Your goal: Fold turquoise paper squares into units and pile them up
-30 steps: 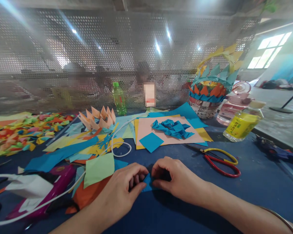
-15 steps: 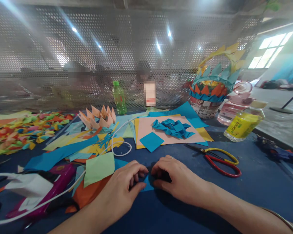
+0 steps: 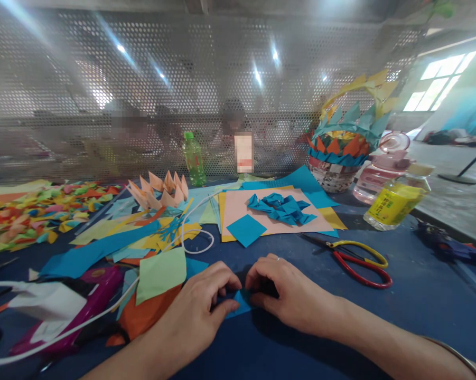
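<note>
A small blue piece of paper (image 3: 241, 304) lies low on the table between my hands, partly covered by fingers. My left hand (image 3: 212, 293) curls round its left side, thumb at the front and fingertips behind. From the other side my right hand (image 3: 283, 293) pinches the paper's right part, thumb below the bent fingers. Beyond them a flat blue paper square (image 3: 246, 230) rests at the edge of a pink sheet (image 3: 235, 203). On that sheet sits a pile of folded blue paper pieces (image 3: 281, 208).
Scissors (image 3: 360, 264) lie right of my right hand. Left are a purple power strip (image 3: 106, 285) with a white cable (image 3: 114, 306), paper scraps (image 3: 162, 272) and a peach folded-paper ring (image 3: 158, 191). A paper basket (image 3: 335, 174) and bottles (image 3: 398, 198) stand at the back right.
The blue paper between my hands has shifted slightly and shows a little more of its front corner. My fingers have moved only a little; the other things stay put.
</note>
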Available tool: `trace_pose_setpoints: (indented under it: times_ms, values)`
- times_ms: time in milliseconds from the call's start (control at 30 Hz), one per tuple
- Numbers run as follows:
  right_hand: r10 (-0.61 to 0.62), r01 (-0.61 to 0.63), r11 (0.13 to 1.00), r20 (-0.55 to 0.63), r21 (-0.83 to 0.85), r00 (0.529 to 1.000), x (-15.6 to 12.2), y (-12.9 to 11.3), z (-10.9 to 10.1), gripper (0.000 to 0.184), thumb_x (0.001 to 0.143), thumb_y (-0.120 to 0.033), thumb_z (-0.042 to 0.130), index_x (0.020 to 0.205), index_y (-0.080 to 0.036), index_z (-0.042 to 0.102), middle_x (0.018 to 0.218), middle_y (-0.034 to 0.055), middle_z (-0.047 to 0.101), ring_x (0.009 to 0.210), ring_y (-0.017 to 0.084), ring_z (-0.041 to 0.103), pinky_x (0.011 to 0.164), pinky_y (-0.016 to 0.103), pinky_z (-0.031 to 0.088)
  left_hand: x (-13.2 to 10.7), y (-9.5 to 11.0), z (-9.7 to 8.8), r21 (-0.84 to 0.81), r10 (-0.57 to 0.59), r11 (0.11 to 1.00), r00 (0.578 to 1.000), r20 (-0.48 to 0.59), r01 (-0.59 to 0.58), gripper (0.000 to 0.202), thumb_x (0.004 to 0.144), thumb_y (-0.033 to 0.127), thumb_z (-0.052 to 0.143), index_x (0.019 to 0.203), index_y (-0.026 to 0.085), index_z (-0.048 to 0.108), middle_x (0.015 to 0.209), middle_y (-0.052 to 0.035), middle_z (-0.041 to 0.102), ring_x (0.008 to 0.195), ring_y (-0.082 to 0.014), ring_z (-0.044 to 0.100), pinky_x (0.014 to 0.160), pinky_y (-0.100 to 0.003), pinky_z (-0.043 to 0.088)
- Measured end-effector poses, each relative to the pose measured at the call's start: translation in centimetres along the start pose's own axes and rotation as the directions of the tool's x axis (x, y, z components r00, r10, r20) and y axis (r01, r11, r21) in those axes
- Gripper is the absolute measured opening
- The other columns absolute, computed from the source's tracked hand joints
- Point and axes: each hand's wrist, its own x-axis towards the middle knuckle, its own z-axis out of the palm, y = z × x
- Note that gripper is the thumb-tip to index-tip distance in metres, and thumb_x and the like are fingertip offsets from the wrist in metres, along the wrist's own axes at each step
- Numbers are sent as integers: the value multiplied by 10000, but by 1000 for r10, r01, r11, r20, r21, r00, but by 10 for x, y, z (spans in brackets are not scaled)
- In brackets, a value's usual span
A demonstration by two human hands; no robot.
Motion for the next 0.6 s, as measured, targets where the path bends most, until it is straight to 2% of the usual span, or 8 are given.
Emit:
trace_pose_setpoints:
  times_ms: [200, 600]
  values:
    - [-68, 70, 996, 35, -51, 997, -2, 2, 1, 181, 790, -108, 645, 961, -165, 630, 947, 35, 633, 893, 180, 551, 906, 356, 372, -2, -2, 1, 17, -5, 1000, 1000, -27, 5, 137, 785, 110, 543, 868, 218, 548, 839, 9, 548, 736, -165, 506, 667, -281, 390]
    - [-41, 41, 999, 27, 1, 999, 0, 1, 0, 197, 751, -39, 632, 889, -176, 601, 910, 17, 642, 863, 173, 540, 813, 315, 379, -5, -3, 4, 28, -1, 1000, 999, -40, 2, 149, 792, 109, 542, 880, 229, 541, 859, 9, 548, 766, -175, 514, 685, -287, 391]
